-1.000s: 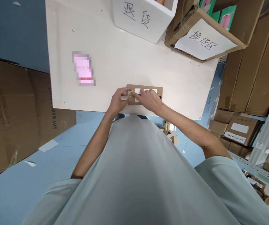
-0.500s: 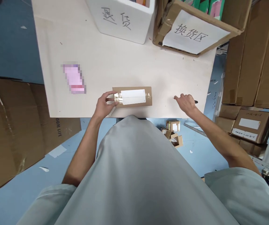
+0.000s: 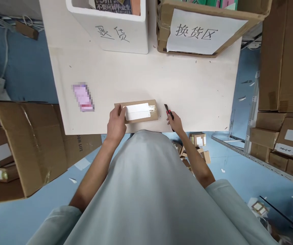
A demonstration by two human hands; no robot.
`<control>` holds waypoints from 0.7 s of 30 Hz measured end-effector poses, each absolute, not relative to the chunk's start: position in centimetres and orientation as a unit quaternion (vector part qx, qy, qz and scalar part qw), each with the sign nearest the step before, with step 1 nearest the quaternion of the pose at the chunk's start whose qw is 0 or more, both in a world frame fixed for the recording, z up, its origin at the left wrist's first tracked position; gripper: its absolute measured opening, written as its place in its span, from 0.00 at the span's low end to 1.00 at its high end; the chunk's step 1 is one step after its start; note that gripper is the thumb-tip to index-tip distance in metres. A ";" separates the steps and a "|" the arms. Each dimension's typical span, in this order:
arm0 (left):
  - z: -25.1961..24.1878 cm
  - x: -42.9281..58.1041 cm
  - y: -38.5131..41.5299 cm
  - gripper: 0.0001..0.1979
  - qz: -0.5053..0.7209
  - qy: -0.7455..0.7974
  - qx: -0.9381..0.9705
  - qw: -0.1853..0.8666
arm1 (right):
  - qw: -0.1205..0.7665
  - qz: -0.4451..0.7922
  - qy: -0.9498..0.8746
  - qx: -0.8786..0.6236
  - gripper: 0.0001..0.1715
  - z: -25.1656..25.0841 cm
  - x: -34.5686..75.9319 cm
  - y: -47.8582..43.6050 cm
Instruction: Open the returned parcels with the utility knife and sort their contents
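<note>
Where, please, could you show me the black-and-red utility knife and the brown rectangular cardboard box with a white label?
Black-and-red utility knife (image 3: 170, 113), head view: on its handle.
Brown rectangular cardboard box (image 3: 137, 112), head view: on its labelled upper face.

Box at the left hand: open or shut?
Looks shut: the box top lies flat, tape near its right end. Left end: cannot tell, left hand partly covers it.

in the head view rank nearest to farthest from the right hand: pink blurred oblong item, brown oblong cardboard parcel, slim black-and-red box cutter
1. Box cutter: in the right hand.
2. Cardboard parcel: left of the box cutter, touching the left hand.
3. Pink item: far left on the white table.
</note>
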State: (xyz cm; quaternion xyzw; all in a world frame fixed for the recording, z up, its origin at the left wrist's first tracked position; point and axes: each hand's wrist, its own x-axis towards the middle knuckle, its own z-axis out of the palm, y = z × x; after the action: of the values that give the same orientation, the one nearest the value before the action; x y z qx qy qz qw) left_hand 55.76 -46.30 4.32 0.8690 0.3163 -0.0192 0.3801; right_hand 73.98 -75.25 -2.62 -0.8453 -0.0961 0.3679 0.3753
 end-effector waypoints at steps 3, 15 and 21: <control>3.8 56.1 -46.8 0.32 -0.009 0.320 0.866 0.384 | 0.437 0.365 -0.060 -0.820 0.24 -3.5 73.7 -73.5; 2.3 52.1 -43.0 0.36 0.022 0.397 0.820 0.412 | 0.530 0.429 -0.071 -0.728 0.28 -3.1 71.8 -68.1; -0.1 50.3 -41.4 0.37 0.064 0.378 0.819 0.426 | 0.504 0.383 -0.104 -0.767 0.30 2.3 69.7 -66.2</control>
State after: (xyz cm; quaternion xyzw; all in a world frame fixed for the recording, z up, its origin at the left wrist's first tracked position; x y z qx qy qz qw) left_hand 50.34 -41.38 -0.13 0.8192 0.3785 0.0644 0.4261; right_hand 69.67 -66.15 2.28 -0.7669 -0.1039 0.3834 0.5041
